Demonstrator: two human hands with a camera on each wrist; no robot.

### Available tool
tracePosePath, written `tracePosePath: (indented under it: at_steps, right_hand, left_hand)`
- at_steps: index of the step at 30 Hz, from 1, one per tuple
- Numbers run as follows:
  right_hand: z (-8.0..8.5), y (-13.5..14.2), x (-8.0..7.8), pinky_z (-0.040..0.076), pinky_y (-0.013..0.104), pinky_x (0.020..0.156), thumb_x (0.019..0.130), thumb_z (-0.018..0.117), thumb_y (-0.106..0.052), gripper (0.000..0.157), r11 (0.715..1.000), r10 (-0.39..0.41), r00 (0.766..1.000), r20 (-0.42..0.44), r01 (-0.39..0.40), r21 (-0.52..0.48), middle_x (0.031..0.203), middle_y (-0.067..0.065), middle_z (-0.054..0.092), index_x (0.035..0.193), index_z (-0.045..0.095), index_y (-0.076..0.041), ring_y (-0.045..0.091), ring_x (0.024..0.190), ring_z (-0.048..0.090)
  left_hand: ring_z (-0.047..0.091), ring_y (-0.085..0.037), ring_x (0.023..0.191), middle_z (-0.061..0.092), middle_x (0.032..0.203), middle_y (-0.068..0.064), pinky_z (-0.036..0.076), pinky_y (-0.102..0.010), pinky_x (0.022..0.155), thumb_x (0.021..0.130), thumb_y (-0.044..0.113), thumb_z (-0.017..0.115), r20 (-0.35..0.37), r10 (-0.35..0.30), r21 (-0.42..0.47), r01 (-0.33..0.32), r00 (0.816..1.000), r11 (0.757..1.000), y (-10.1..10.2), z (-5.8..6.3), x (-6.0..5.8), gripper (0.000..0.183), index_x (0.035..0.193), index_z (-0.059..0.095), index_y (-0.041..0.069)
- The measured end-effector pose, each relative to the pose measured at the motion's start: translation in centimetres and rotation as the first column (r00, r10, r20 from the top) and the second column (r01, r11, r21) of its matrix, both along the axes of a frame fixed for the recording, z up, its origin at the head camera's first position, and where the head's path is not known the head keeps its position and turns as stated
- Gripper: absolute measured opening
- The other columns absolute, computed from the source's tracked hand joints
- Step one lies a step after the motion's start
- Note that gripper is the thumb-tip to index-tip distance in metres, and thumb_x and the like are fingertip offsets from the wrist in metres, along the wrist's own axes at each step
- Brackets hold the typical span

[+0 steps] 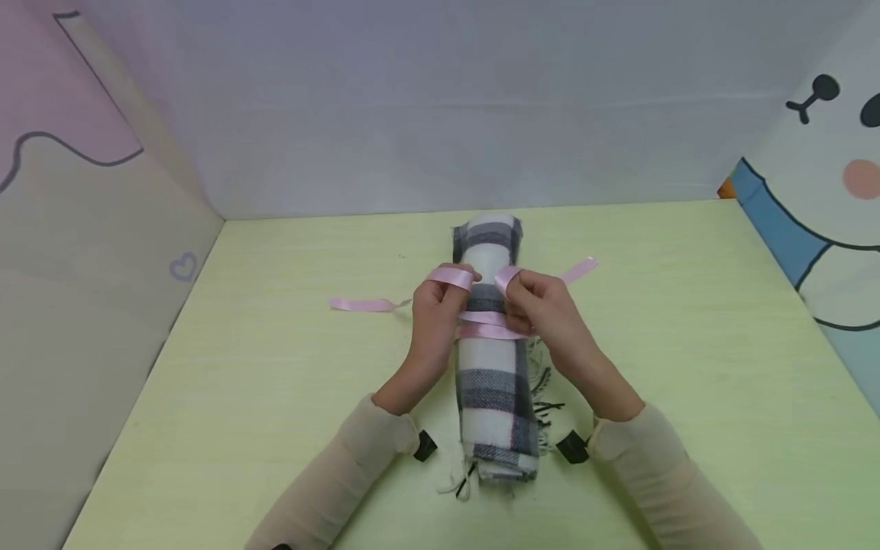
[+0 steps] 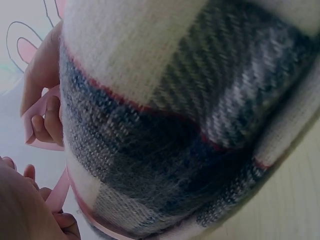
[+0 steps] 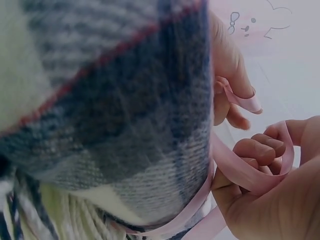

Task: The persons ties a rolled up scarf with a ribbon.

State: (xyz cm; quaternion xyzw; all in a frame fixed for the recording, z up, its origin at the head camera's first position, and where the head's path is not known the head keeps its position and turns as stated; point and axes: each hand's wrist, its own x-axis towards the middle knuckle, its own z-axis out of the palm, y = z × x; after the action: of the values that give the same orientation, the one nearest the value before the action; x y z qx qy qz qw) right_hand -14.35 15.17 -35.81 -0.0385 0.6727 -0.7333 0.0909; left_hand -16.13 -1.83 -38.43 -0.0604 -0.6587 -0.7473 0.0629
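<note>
A rolled plaid scarf (image 1: 491, 382) in white, grey and navy lies lengthwise on the table, dark fringe along its right side. Pink ribbon (image 1: 484, 331) wraps round its middle. Over the roll, my left hand (image 1: 438, 309) pinches one ribbon length, which loops over its fingers. My right hand (image 1: 550, 313) pinches the other length, bent in a loop, a little to the right. In the right wrist view, the ribbon (image 3: 245, 175) passes from the scarf through the right hand's curled fingers. Loose ribbon tails stick out on both sides, left and upper right.
The pale yellow table (image 1: 261, 428) spreads around the scarf. A white backdrop (image 1: 467, 153) stands behind it, and cartoon-printed panels stand at left and right. Small black pieces (image 1: 573, 448) sit at both sleeve cuffs.
</note>
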Motion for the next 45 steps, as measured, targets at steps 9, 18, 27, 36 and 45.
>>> tracePosePath:
  at_steps: [9, 18, 27, 36, 45]
  right_hand:
    - [-0.4, -0.3, 0.3, 0.030, 0.026, 0.055, 0.105, 0.053, -0.014, 0.030, 0.996, 0.041, 0.999, -0.017, -0.039, 0.078, 0.063, -0.002, 0.036, 0.078, 0.046, -0.003, 0.013, 0.056, 0.032]
    - [-0.3, -0.9, 0.4, 0.032, 0.028, 0.056, 0.101, 0.056, -0.010, 0.024, 0.985, 0.015, 0.999, -0.050, -0.006, 0.174, 0.063, -0.002, 0.038, 0.079, 0.052, 0.000, 0.013, 0.060, 0.036]
    - [-0.3, -1.3, 0.6, 0.032, 0.028, 0.055, 0.100, 0.056, -0.012, 0.024, 0.971, 0.007, 0.997, -0.077, 0.011, 0.238, 0.062, -0.001, 0.040, 0.078, 0.055, -0.003, 0.015, 0.060, 0.038]
    - [-0.2, -0.3, 0.2, 0.040, 0.029, 0.055, 0.108, 0.060, -0.023, 0.028, 0.939, 0.061, 0.982, -0.176, 0.003, 0.344, 0.068, 0.009, 0.050, 0.087, 0.064, -0.005, 0.019, 0.061, 0.048]
    - [0.3, 0.6, 0.1, 0.049, 0.032, 0.069, 0.109, 0.061, -0.027, 0.022, 0.879, -0.009, 0.948, -0.319, 0.160, 0.450, 0.091, 0.009, 0.070, 0.104, 0.071, -0.007, 0.023, 0.078, 0.061]
  left_hand:
    - [0.058, -0.008, 0.093, 0.076, 0.105, -0.010, 0.045, -0.022, 0.082, 0.104, 0.011, 0.066, -0.026, -0.019, -0.111, 0.016, 0.999, 0.994, -0.1, -0.2, 0.5, 0.018, 0.108, 0.077, -0.003]
    - [0.058, -0.007, 0.086, 0.075, 0.098, -0.008, 0.047, -0.021, 0.077, 0.096, 0.009, 0.074, -0.038, 0.038, -0.174, -0.044, 0.999, 0.984, 0.5, -0.3, 0.6, 0.018, 0.109, 0.077, -0.003]
    - [0.052, -0.009, 0.078, 0.066, 0.085, -0.002, 0.043, -0.023, 0.069, 0.097, 0.011, 0.075, -0.083, 0.055, -0.231, -0.073, 0.995, 0.970, 0.2, -0.2, 0.7, 0.016, 0.107, 0.077, -0.002]
    - [0.053, -0.011, 0.077, 0.066, 0.087, -0.006, 0.042, -0.022, 0.068, 0.100, 0.010, 0.073, -0.103, 0.058, -0.244, -0.081, 0.993, 0.966, -0.1, 0.2, 0.6, 0.016, 0.107, 0.075, -0.004]
    - [0.052, -0.011, 0.077, 0.065, 0.088, -0.005, 0.043, -0.024, 0.068, 0.101, 0.013, 0.072, -0.083, 0.041, -0.268, -0.062, 0.996, 0.961, -0.3, 0.3, 0.6, 0.018, 0.110, 0.073, -0.004]
